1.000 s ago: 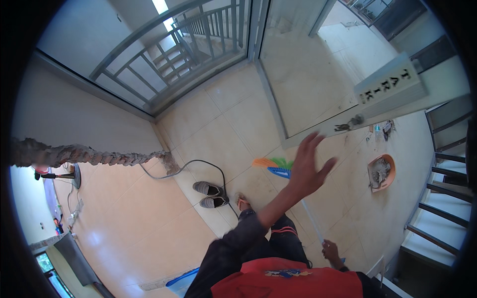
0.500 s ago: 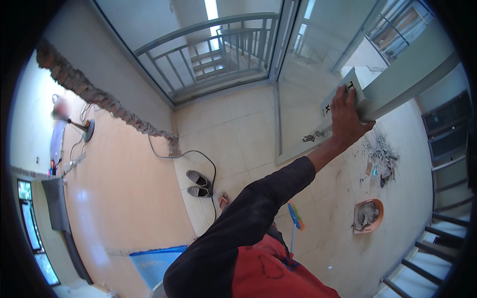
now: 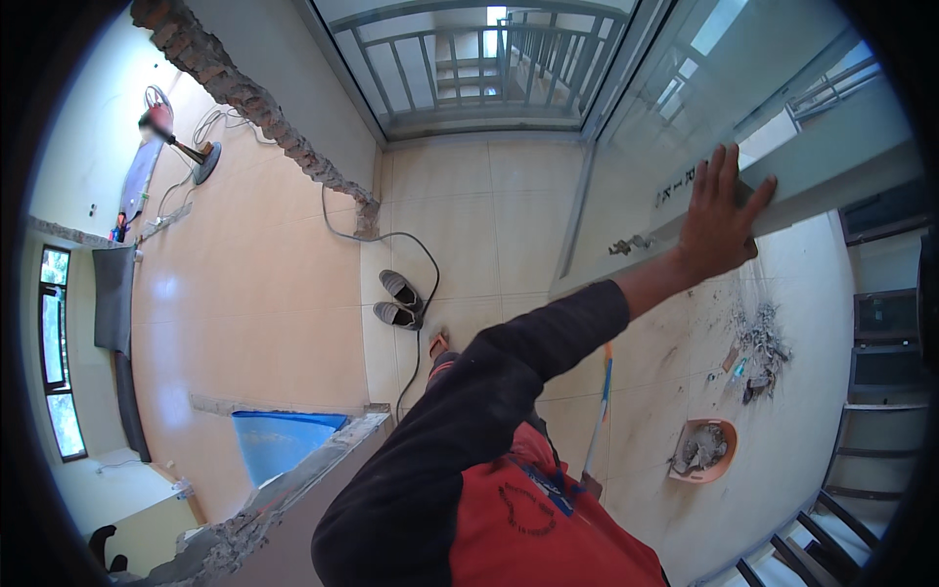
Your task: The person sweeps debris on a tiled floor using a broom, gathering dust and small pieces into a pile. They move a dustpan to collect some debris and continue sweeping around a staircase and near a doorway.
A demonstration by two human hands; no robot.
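Note:
My left arm, in a black sleeve, reaches across to the upper right. My left hand (image 3: 722, 217) lies with fingers spread against the pale grey frame of a glass door (image 3: 675, 127). Below the fingers, a metal lock with keys (image 3: 631, 245) sits on that frame. Low in the middle stands a broom (image 3: 601, 406), its thin handle running down towards my red shirt. A small brown patch, seemingly my right hand (image 3: 592, 484), shows at the handle beside my torso; its fingers are mostly hidden.
Right of me lie a debris pile (image 3: 761, 347) and an orange dustpan (image 3: 722, 452) holding rubble. Grey shoes (image 3: 399, 301) and a cable (image 3: 430, 259) lie near my sandalled foot. Broken brick wall edges (image 3: 245, 108) stand left; a fan (image 3: 203, 161) is beyond. Railings (image 3: 479, 68) stand ahead.
My view has shifted. The glass door has swung somewhat, and my left hand has stayed on its frame with fingers more spread. The broom has moved up and right.

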